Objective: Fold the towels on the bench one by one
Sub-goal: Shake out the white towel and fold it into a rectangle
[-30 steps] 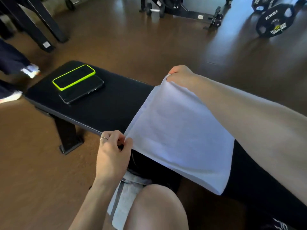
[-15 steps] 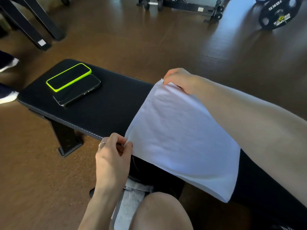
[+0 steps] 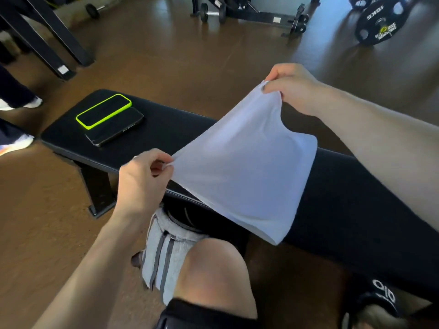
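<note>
Above the black tabletop [image 3: 180, 129], the left hand [image 3: 140, 181] and right hand [image 3: 292, 89] each pinch a corner of the white towel [image 3: 244, 167].

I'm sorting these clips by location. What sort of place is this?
Most likely a gym: a 10 kg weight plate stands on the floor, a dumbbell lies by a metal frame, and the towel is held over a padded black bench.

dim, soft-focus, wide-angle edge warp
</note>
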A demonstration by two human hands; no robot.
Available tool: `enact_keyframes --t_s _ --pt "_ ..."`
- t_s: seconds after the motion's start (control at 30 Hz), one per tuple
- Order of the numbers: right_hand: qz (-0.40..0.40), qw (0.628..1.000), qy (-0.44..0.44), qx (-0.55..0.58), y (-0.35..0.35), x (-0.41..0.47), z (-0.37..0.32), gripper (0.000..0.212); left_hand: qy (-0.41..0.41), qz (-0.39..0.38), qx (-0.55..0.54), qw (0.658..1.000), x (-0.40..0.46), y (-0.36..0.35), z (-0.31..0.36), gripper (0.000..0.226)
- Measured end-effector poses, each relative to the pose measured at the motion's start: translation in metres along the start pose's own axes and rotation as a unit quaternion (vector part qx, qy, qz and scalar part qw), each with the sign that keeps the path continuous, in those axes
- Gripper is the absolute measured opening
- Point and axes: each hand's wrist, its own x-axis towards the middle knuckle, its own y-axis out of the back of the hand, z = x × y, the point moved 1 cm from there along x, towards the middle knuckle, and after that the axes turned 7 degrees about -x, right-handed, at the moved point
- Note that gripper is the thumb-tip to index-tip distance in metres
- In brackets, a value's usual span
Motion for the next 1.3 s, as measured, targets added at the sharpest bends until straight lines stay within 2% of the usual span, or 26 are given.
enact_keyframes --t_s 0.17,0.47,0.7,0.8,0.87,1.0,1.13,1.3 --pt "0.034 0.998 0.002 0.052 0.058 -0.042 -0.010 0.017 -0.054 -0.002 -0.012 0.998 0.022 0.024 0.033 0.013" --pt "0.077 0.987 0.035 0.138 0.129 -0.106 -0.010 0.020 -0.066 -0.051 -0.064 0.994 0.055 0.033 0.090 0.013" --pt "0.125 0.987 -0.021 0.097 0.161 -0.129 -0.010 0.027 -0.064 -0.127 -0.156 0.977 0.064 0.024 0.122 0.007" --pt "0.132 0.986 -0.036 0.091 0.171 -0.137 -0.011 0.031 -0.060 -0.153 -0.196 0.967 0.071 0.021 0.127 0.014" --pt "0.128 0.987 -0.029 0.098 0.177 -0.144 -0.014 0.024 -0.061 -0.158 -0.223 0.960 0.075 0.019 0.130 0.017" --pt "0.092 0.995 -0.016 0.017 0.186 -0.158 -0.018 0.032 -0.074 -0.168 -0.238 0.954 0.082 0.016 0.139 0.014" --pt "0.080 0.993 -0.001 -0.092 0.189 -0.163 -0.018 0.016 -0.115 -0.147 -0.176 0.966 0.087 0.015 0.148 0.015" --pt "0.094 0.974 0.037 -0.204 0.189 -0.167 -0.019 0.012 -0.151 -0.112 -0.155 0.970 0.086 0.012 0.160 0.016"
